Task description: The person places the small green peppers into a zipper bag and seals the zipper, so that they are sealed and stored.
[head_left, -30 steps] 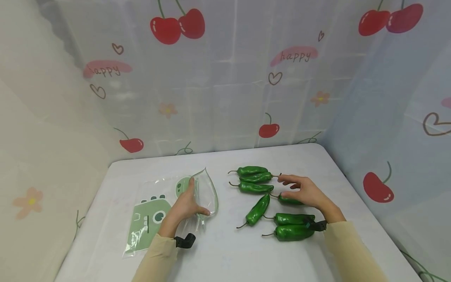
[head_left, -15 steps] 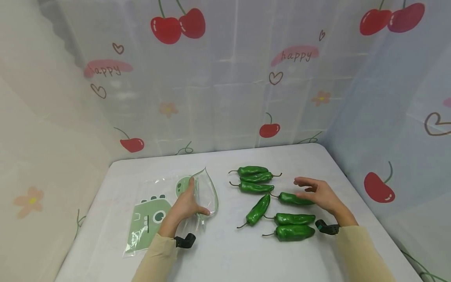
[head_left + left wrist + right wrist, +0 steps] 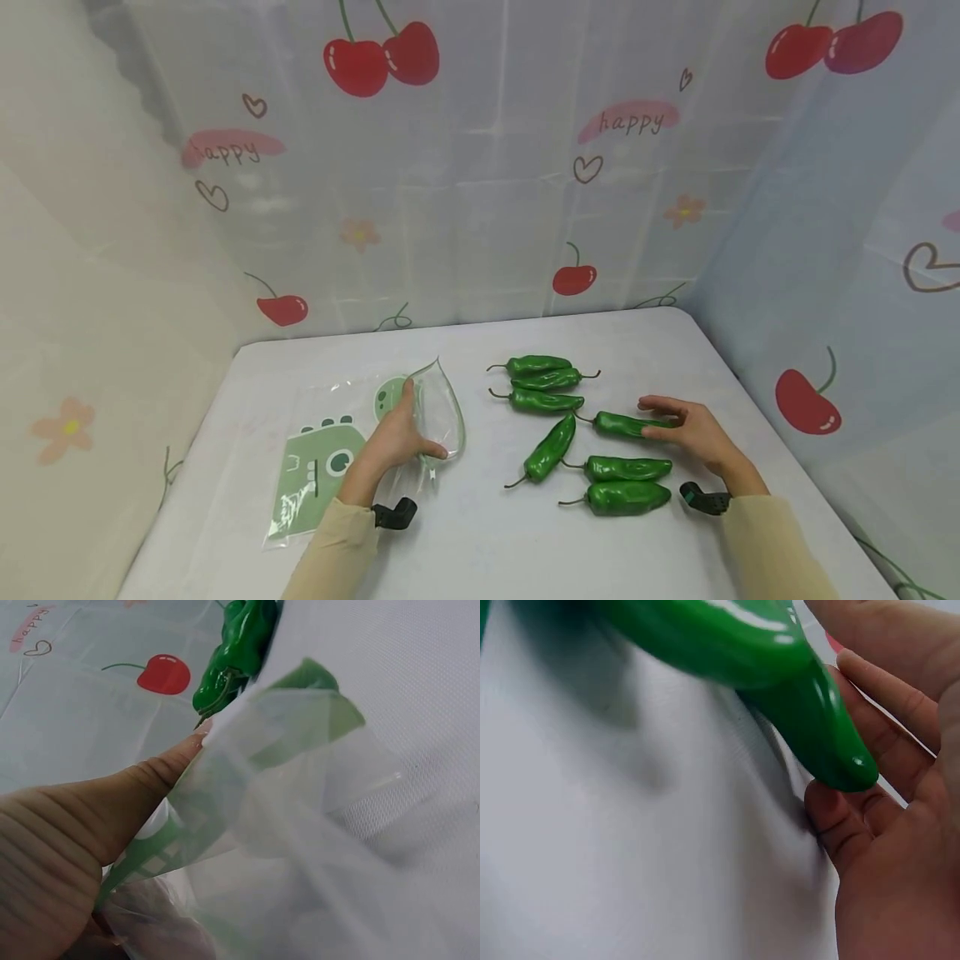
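Observation:
A clear zip bag [image 3: 446, 417] with a green cartoon face [image 3: 311, 475] lies on the left of the table, its mouth gaping to the right. At that mouth is my left hand [image 3: 392, 440], thumb and index spread wide and straight against the plastic. In the left wrist view, film covers part of the hand. Several green peppers lie right of the bag. My right hand [image 3: 693, 433] is at the tip of one pepper [image 3: 618, 423], thumb touching or nearly touching it, fingers loosely bent. In the right wrist view, the pepper's tip [image 3: 847, 761] sits between the fingers, not clearly gripped.
Three peppers lie together at the back [image 3: 546, 402]. One slanted pepper [image 3: 550, 450] and a near pair [image 3: 626, 497] lie around the middle. White table [image 3: 495, 550] is bounded by a printed curtain [image 3: 465, 208] behind and at both sides.
My right hand has moved right and slightly nearer, from over the middle pepper's body to its tip, uncovering the pepper. My left hand and the bag stay put.

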Available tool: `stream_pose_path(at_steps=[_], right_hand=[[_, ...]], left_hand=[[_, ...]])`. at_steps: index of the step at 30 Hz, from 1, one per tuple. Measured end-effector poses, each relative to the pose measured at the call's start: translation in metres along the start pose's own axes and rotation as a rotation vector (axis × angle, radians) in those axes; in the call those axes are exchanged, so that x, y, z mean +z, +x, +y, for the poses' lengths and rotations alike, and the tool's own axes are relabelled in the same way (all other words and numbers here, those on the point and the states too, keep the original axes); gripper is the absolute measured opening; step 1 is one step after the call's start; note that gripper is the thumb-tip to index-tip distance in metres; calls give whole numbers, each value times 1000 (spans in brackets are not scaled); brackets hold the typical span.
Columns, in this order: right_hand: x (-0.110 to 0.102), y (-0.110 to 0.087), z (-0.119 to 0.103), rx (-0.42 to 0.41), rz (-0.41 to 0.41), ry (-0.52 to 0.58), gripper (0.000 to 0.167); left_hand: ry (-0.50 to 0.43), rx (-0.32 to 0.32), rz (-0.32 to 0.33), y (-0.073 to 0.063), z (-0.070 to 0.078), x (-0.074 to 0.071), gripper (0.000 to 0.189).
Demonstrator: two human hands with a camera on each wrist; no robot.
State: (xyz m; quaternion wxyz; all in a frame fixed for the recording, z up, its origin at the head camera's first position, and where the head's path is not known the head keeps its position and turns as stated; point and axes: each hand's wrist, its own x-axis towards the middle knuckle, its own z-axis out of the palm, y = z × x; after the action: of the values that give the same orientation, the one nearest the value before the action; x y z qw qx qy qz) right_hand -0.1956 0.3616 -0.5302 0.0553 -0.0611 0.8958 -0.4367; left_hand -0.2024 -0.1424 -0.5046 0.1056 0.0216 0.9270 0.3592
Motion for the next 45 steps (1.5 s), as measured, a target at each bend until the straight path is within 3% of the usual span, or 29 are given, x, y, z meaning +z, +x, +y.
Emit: stream_pose_path(at_steps=[10,19,31,45], right_hand=[[4,-3,5,10,0,-11,65],[6,-2,0,42,-9,-140,54],[5,0,3,54,-23,-116,53],[7,-1,5,35,18,-88,50]], left_hand=[[-17,5,2,-1,-2,2,151],[-10,13,12,1,-3,3,151],[-25,5,3,-1,-3,4,150],[-29,25,13,0,-5,5,150]])
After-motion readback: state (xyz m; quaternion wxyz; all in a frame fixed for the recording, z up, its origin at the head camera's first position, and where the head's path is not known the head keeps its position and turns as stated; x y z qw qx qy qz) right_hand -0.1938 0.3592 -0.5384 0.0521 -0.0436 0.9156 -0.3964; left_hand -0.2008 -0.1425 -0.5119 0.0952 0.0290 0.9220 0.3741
